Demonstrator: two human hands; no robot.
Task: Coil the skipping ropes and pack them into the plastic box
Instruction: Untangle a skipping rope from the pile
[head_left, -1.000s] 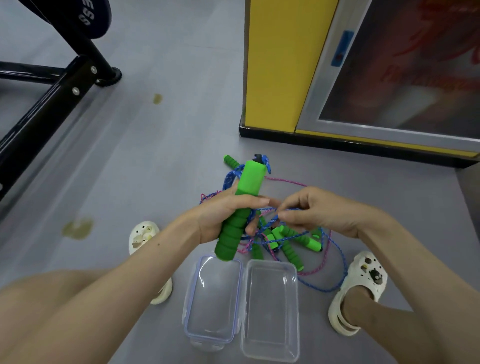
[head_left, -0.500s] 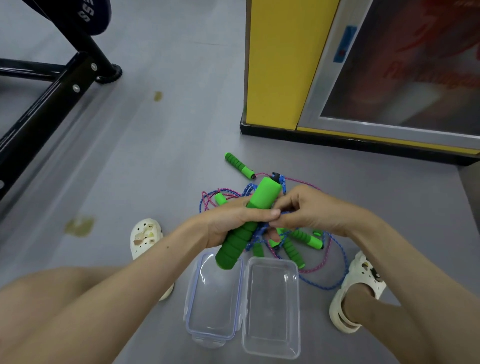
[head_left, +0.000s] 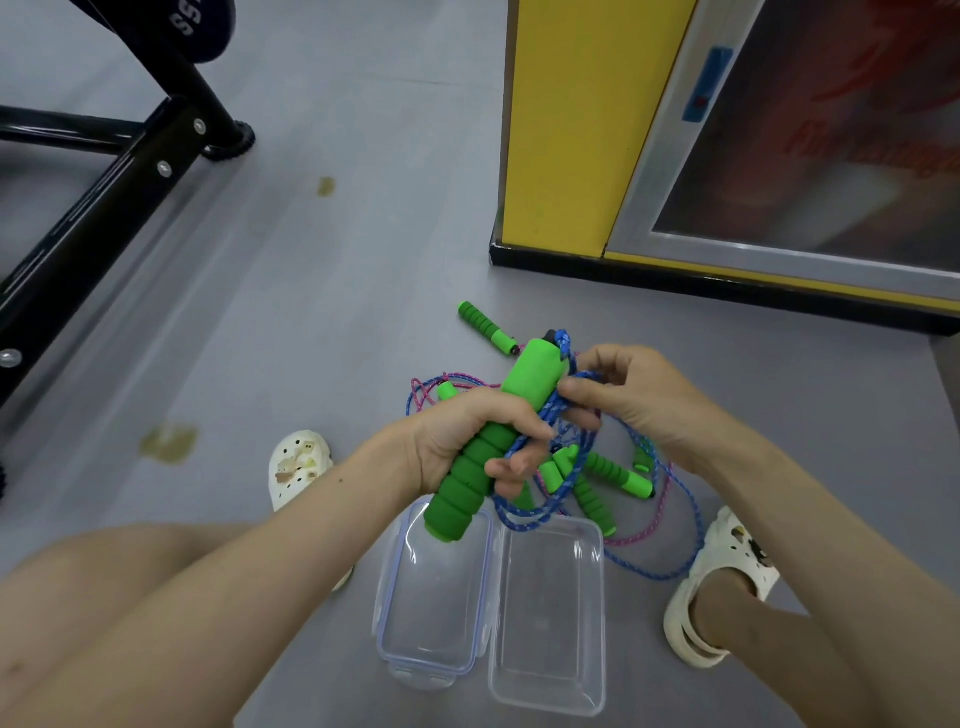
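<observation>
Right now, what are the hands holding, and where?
Left hand grips a green handle around its middle; right hand pinches the blue rope beside its top.

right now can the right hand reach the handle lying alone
Probably yes: the lone handle lies uncovered on the floor. But the right hand pinches the blue rope and must drop it first.

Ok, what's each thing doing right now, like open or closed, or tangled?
Clear plastic box: open, empty.
Clear lid with blue seal: lying open beside the box.
Big green foam handle: held by the left grip, above the lid.
Blue braided rope: looped round that handle, pinched by the right grip.
Pile of other ropes on the floor: tangled, not coiled.
Small green handle: lying on the floor.
</observation>
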